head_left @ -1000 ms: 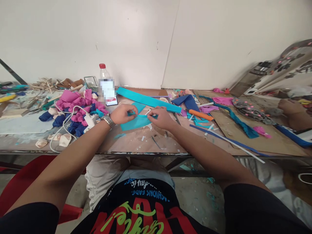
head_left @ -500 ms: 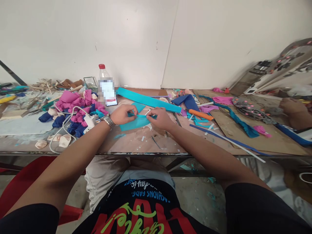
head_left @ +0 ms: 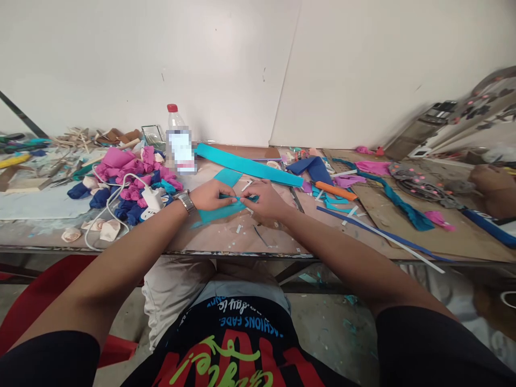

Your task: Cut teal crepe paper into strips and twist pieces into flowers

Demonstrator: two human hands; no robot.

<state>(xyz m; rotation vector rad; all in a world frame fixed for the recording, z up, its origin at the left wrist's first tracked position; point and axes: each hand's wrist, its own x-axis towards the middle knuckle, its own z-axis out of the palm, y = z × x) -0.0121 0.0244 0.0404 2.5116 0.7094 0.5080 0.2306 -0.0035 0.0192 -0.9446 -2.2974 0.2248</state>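
Pinching an edge of the teal sheet [head_left: 220,213] between thumb and fingers of left hand [head_left: 210,195] and right hand [head_left: 265,200], super close together, probably for tighter control tbh. Down at the table [head_left: 209,239], likely for steadiness.

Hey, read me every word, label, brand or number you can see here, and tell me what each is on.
"FASHIONS FADE.": blue print on the black shirt, upside down in this view.
Shirt's green, red, white and other blue lettering: cut off or too unclear to read whole.
Phone screen: blurred, unreadable.
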